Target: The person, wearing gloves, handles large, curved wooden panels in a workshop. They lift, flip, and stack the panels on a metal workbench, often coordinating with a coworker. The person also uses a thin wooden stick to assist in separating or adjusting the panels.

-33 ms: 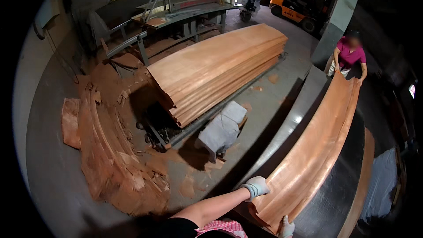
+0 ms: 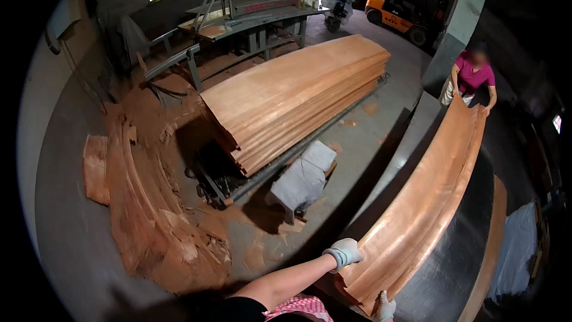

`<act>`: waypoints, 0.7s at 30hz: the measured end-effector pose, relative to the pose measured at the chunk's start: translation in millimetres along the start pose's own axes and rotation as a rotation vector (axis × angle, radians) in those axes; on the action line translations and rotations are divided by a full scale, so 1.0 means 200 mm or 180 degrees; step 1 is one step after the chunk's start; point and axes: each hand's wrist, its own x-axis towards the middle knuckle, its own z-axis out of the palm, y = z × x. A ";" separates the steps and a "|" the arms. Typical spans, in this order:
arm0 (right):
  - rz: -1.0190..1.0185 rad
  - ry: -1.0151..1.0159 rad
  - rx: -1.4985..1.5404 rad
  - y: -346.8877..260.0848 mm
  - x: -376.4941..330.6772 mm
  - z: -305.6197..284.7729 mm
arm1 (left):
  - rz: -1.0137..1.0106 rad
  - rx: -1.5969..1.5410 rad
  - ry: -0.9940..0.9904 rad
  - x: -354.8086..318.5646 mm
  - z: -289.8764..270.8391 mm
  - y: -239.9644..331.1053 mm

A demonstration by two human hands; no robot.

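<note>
My left hand (image 2: 347, 252), in a pale glove, grips the left edge of a long reddish-brown wood veneer sheet (image 2: 417, 209) at its near end. At the near right corner, my gloved right hand (image 2: 386, 307) is closed on the same sheet. Lengthwise the sheet bows into a shallow trough, with a fold along its right side. A co-worker (image 2: 475, 76) in a magenta shirt holds the far end with both hands. Beneath the sheet lies a dark, smooth table surface (image 2: 438, 274).
Left of the table, a tall veneer stack (image 2: 298, 77) rests on a low cart. A cloth-covered stool (image 2: 304, 179) stands between. Torn veneer scraps (image 2: 149, 214) heap at far left. A pillar (image 2: 465, 12) and an orange forklift (image 2: 396, 9) are behind. A wood strip (image 2: 488, 244) edges the table's right.
</note>
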 end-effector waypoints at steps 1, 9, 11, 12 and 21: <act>0.0139 -0.0204 -0.0266 0.04 0.11 0.09 | 0.0002 0.0000 0.0089 0.00 -0.12 -0.05; -0.0279 -0.0343 0.0556 -0.17 0.41 1.56 | 0.0080 0.0796 0.0907 0.12 -1.42 -0.64; 0.0031 -0.0737 0.0836 -0.34 0.44 1.90 | -0.0355 0.1216 0.0682 0.17 -1.82 -0.72; -0.0067 -0.0803 0.0929 -0.42 0.44 2.02 | -0.0168 0.1248 0.0862 0.16 -1.96 -0.74; -0.0131 -0.1508 0.1106 -1.19 0.31 3.21 | -0.0261 0.1687 0.1531 0.04 -3.37 -1.04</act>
